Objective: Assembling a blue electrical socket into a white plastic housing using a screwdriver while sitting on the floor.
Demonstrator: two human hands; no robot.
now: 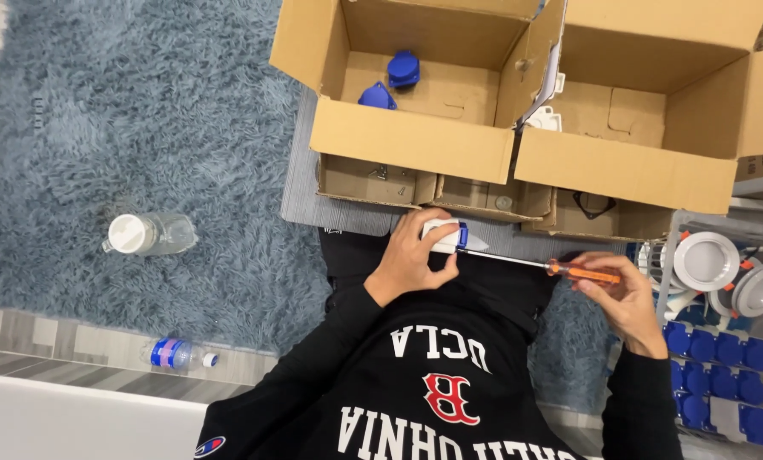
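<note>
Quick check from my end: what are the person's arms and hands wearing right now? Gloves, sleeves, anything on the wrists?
Both hands are bare: no gloves on the left hand or the right hand, and no rings or watch that I can make out. Both arms wear long black sleeves reaching the wrists, part of a black sweatshirt with white and red lettering and a small logo near one cuff.

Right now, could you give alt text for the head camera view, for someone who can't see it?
A seated person's left hand holds a small white and blue part while the right hand points an orange-handled screwdriver at it. Two open cardboard boxes sit ahead on a blue shaggy rug, with a clear bin of blue parts alongside.
</note>
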